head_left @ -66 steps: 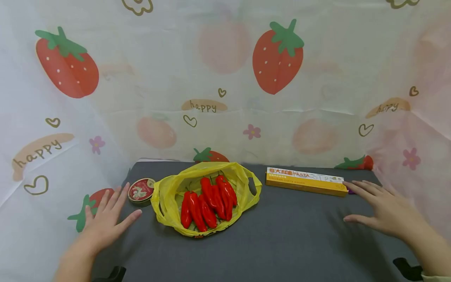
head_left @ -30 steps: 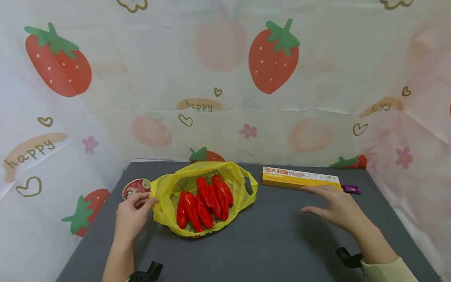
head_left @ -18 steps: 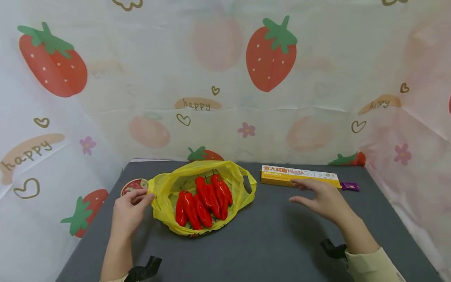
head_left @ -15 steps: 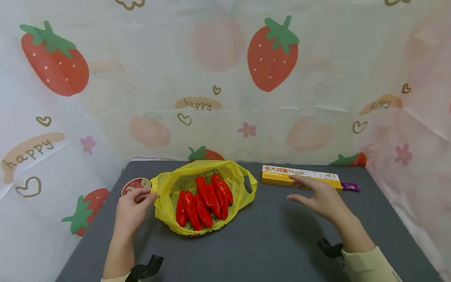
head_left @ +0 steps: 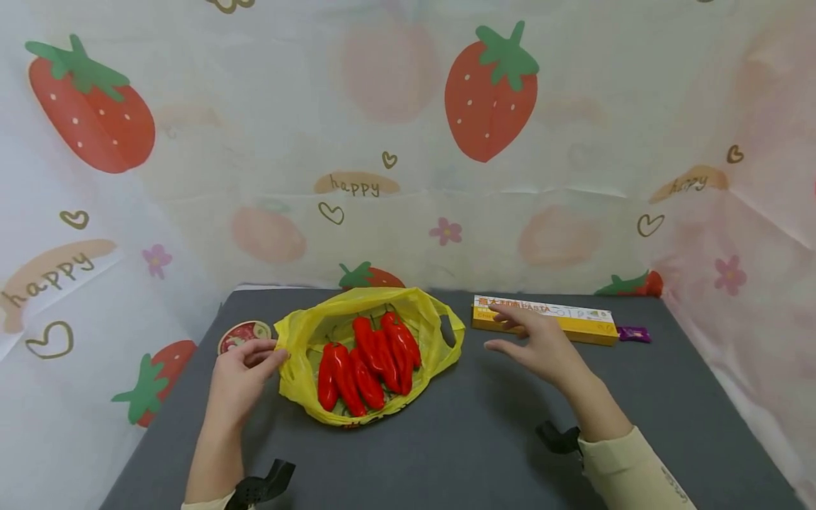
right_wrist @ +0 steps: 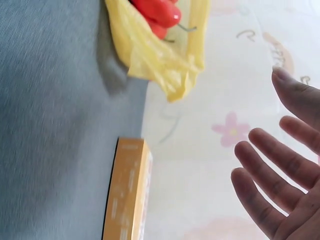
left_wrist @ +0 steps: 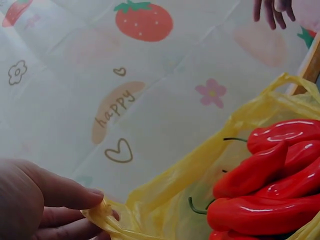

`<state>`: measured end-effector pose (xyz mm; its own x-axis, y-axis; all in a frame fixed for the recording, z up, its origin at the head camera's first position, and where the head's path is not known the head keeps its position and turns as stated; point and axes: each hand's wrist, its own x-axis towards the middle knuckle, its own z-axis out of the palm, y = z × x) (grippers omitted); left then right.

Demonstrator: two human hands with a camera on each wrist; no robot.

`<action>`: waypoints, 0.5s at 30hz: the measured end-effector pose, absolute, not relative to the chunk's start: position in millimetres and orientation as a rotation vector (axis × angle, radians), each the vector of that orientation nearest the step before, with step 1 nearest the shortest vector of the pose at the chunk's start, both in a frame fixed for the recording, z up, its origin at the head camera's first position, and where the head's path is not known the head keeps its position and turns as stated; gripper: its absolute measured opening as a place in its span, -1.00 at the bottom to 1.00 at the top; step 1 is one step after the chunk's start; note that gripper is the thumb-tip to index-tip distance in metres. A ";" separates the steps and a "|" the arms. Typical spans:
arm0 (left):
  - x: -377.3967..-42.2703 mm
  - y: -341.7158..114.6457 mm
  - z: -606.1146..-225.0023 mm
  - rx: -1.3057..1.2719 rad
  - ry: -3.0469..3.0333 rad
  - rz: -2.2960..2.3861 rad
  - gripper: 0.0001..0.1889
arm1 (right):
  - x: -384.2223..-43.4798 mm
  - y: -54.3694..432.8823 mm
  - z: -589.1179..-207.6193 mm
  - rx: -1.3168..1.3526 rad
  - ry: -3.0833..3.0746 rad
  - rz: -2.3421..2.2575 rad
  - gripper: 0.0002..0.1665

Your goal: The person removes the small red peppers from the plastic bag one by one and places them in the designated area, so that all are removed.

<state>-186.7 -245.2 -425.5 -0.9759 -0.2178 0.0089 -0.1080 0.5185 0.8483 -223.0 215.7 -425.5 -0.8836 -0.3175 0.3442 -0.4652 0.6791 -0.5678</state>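
Observation:
A yellow plastic bag (head_left: 296, 382) lies with its mouth spread on the dark table, and several glossy red chili peppers (head_left: 368, 368) with green stems show inside it. My left hand (head_left: 237, 382) pinches the bag's left edge between thumb and fingers; the left wrist view shows the gathered plastic (left_wrist: 102, 215) at the thumb tip. To the right of the bag my right hand (head_left: 542, 354) hovers over the table, its fingers parted and holding nothing. In the right wrist view those fingers (right_wrist: 267, 155) are apart from both the bag and the pasta box.
A yellow and white pasta box (head_left: 580, 329) lies at the back right, partly behind my right hand. Beside its right end is a small purple packet (head_left: 634, 334). A round red tin (head_left: 239, 334) sits left of the bag. Strawberry-printed cloth (head_left: 408, 142) hangs behind the table (head_left: 421, 460).
My left hand has moved right from beside the tin and taken hold of the bag's left edge. My right hand has travelled left from the box's far end toward the bag.

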 end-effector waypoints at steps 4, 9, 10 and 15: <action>-184.5 -244.9 -424.0 0.324 -2.662 -1.464 -0.47 | -226.5 203.5 -427.1 0.660 -2.672 1.022 -0.26; -183.3 -245.1 -423.7 0.367 -2.690 -1.467 -0.42 | -231.9 189.1 -431.9 0.687 -2.681 1.062 -0.32; -183.4 -245.1 -423.8 0.370 -2.689 -1.466 -0.44 | -233.0 186.1 -432.7 0.683 -2.685 1.082 -0.33; -184.7 -245.0 -423.5 0.359 -2.689 -1.435 -0.50 | -239.4 169.5 -435.6 0.636 -2.696 1.206 -0.34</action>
<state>-184.7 -245.0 -423.5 -0.9700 -0.2390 -0.0454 -0.1708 0.5360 0.8268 -239.4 169.5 -435.6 -0.9044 -0.3263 0.2748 -0.4224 0.5942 -0.6845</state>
